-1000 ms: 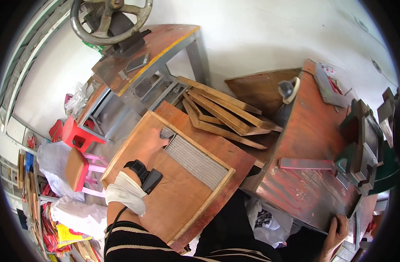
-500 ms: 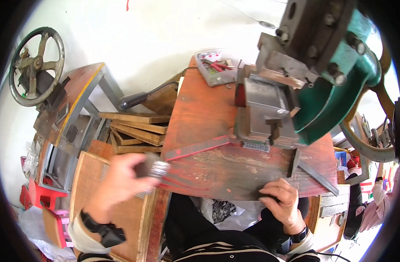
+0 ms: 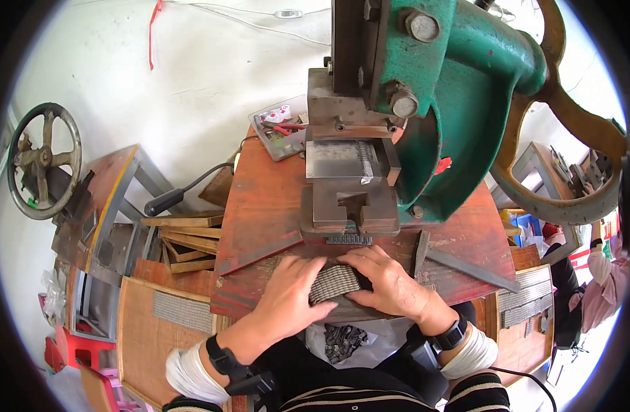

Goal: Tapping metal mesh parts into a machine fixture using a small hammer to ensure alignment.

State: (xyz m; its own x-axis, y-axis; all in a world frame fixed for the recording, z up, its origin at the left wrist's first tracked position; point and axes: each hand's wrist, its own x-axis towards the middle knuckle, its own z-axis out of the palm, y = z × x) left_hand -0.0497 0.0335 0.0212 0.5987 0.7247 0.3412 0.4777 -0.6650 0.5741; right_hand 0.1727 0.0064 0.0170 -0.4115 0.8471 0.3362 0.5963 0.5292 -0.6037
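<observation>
A small block of ridged grey metal strips (image 3: pixel 334 283) is held at the table's front edge, tilted, its ribbed face toward me. My left hand (image 3: pixel 287 295) grips its left end with curled fingers, the thumb low on its near side. From the other side my right hand (image 3: pixel 394 285) closes on the right end. Just beyond my fingers, a short toothed metal strip (image 3: pixel 349 239) lies under the front of the steel die block (image 3: pixel 356 213). Behind that sits a smooth steel plate (image 3: pixel 335 159), below the ram of a green press (image 3: pixel 483 123).
A red bar (image 3: pixel 260 255) lies left on the table, a long grey bar (image 3: pixel 473 270) right. Wooden trays with metal strips flank me, left (image 3: pixel 140 350) and right (image 3: pixel 524 353). A plastic box (image 3: pixel 285 145) of tools stands behind. A large handwheel (image 3: pixel 576 211) juts out right.
My left hand has brought the block from above the left tray to the table's front. The right hand has moved left and taken hold of it too. The view has swung right.
</observation>
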